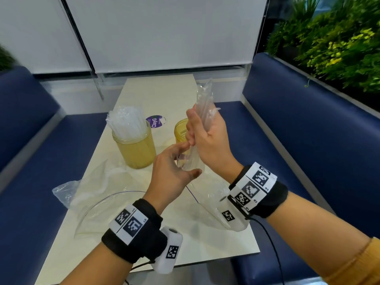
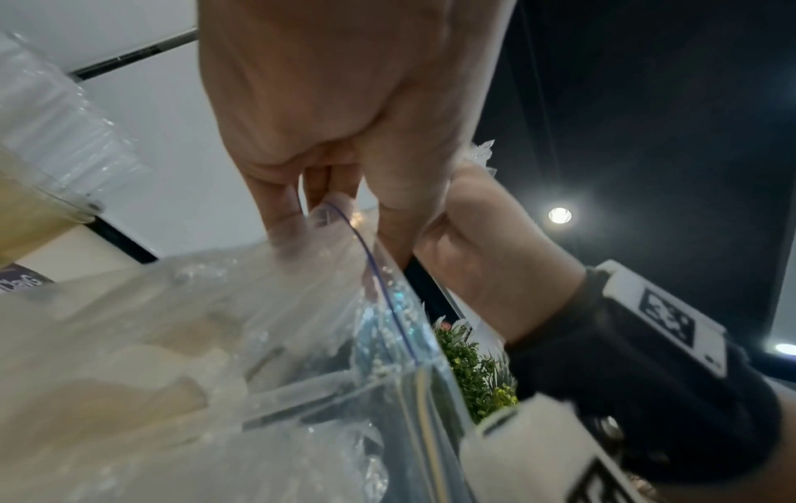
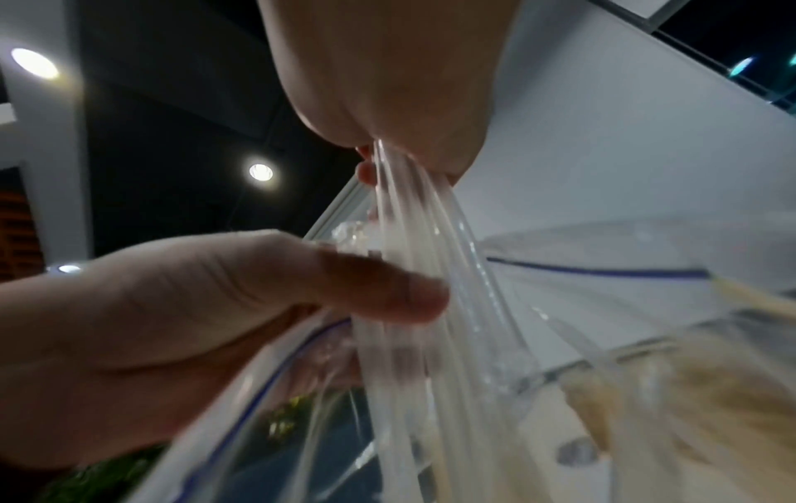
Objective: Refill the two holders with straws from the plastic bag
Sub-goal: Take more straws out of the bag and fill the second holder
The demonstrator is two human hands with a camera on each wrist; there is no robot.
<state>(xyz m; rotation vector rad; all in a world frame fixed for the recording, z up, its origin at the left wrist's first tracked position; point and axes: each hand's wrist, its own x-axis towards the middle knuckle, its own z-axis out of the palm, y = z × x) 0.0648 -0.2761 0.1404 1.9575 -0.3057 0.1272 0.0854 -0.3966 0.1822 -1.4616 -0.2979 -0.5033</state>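
My right hand [image 1: 203,130] grips a bundle of clear wrapped straws [image 1: 204,97] upright above the table; the right wrist view shows the straws [image 3: 413,258] running down from that hand [image 3: 387,149] into the bag. My left hand [image 1: 181,159] pinches the mouth of the clear zip plastic bag [image 1: 98,212] just below, its fingers [image 2: 284,194] curled over the blue-lined rim of the bag [image 2: 301,306]. The left yellow holder [image 1: 135,151] is packed with straws [image 1: 125,122]. The right yellow holder [image 1: 180,128] stands mostly hidden behind my right hand.
The cream table [image 1: 164,89] runs between two blue benches [image 1: 308,130]. A crumpled clear plastic sheet [image 1: 67,190] lies at the table's left edge. A purple sticker [image 1: 155,121] sits between the holders. Plants [image 1: 339,48] line the right side.
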